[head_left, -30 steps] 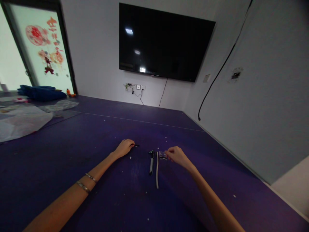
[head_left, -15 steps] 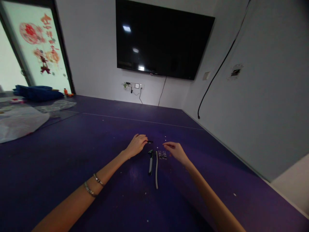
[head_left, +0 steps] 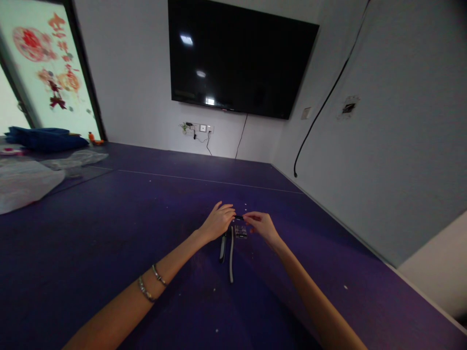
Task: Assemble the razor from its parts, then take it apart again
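A small, narrow black piece (head_left: 239, 218) spans the gap between my hands; its exact kind is too small to make out. My left hand (head_left: 216, 224) has its fingers closed around one end. From the other side, my right hand (head_left: 263, 226) pinches the opposite end between thumb and fingertips. Just below lies a small clear plastic case (head_left: 241, 232) with dark contents. Beside it a thin pale strip (head_left: 231, 262) is laid lengthwise. A razor (head_left: 222, 250) with a grey and black handle rests left of the strip, its head hidden under my left hand.
The purple surface (head_left: 146, 233) carries scattered white specks. Clear plastic sheeting (head_left: 29, 182) and a dark blue cloth (head_left: 47, 140) lie at the far left. A television (head_left: 241, 58) hangs on the back wall; a black cable (head_left: 321, 109) dangles on the right.
My left hand has moved right with the black piece, partly covering the razor. My right hand, empty-looking before, now pinches the piece's other end. The view has shifted slightly.
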Demonstrator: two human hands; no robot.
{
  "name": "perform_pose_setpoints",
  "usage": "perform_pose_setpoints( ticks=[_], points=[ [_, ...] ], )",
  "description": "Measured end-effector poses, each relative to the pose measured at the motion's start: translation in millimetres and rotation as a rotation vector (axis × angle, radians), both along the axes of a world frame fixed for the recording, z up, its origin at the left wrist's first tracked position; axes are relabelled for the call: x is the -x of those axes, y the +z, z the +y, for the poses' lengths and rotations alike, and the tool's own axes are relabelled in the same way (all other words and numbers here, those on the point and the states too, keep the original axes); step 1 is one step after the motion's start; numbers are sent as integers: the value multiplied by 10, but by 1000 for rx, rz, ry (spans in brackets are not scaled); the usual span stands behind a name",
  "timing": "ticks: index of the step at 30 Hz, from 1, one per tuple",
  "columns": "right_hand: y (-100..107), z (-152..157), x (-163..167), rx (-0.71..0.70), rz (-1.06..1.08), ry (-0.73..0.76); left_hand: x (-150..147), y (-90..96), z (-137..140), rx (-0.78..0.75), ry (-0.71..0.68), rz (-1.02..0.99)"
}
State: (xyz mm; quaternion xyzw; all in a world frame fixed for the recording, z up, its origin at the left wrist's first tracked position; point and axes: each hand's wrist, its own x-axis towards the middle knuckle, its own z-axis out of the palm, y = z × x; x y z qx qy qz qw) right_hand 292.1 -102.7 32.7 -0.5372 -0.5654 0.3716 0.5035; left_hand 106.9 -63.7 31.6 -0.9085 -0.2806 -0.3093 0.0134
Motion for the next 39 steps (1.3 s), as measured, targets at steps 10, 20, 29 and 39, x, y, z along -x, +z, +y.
perform_pose_setpoints(
  ticks=[10,20,29,39],
  points=[
    [-54,23,-50,32,9,-24,-44,-13,-49,-60,45,78],
    [-310,115,-229,29,-260,-49,-198,-338,-110,186,89,213],
    [-402,133,-190,30,-329,-11,-214,-387,-33,153,61,234],
    [-373,85,-166,44,-358,11,-208,-398,-30,139,37,208]
  ],
)
